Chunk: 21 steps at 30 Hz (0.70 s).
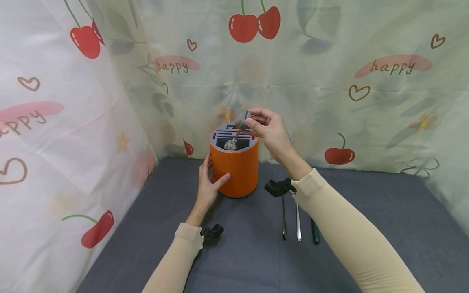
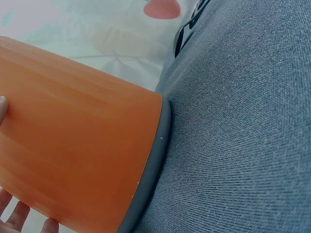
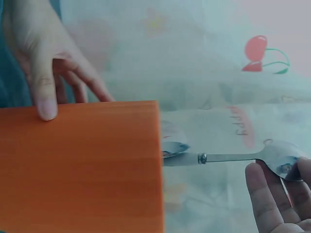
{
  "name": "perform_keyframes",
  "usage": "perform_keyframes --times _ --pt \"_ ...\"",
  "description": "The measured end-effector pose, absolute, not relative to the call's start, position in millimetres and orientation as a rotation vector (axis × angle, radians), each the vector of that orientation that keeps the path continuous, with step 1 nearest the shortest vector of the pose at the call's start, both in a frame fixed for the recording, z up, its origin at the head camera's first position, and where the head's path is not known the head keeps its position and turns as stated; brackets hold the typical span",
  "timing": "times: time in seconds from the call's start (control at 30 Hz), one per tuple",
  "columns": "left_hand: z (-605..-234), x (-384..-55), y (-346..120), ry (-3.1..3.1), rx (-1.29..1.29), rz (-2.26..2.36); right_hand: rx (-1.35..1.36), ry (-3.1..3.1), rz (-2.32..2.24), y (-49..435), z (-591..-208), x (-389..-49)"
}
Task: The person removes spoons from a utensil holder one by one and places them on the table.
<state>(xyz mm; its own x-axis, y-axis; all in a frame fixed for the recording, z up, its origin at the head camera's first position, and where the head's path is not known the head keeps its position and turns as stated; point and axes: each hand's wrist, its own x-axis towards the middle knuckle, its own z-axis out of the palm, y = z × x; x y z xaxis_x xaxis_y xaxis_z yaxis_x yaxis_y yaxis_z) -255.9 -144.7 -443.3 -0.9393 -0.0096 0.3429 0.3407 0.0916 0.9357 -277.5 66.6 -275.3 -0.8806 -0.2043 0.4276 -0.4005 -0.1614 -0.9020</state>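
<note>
An orange cylindrical utensil holder with a grey slotted top stands upright on the table. My left hand steadies its left side, thumb on the front and fingers round the back. Above the top, my right hand pinches a metal spoon by its bowl. The spoon's pale handle points down into the large front opening; its end is hidden by the holder wall in the right wrist view. Beside that handle, a shiny oval spoon-like piece shows at the rim.
On the dark grey cloth, right of the holder, lie a dark metal handle, a silver handle and a dark green handle. Their far ends are hidden behind my right wrist. A cherry-print curtain hangs close behind the holder.
</note>
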Motion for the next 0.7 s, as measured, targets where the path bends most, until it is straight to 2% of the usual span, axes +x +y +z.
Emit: perform_keyframes --times 0.23,0.7 --pt "-468 -276 -148 -2.109 -0.306 -1.912 0.742 -1.780 2.235 71 -264 -272" --pt "-471 -275 -149 -2.105 -0.326 -1.879 0.769 -1.623 2.168 89 -251 -261"
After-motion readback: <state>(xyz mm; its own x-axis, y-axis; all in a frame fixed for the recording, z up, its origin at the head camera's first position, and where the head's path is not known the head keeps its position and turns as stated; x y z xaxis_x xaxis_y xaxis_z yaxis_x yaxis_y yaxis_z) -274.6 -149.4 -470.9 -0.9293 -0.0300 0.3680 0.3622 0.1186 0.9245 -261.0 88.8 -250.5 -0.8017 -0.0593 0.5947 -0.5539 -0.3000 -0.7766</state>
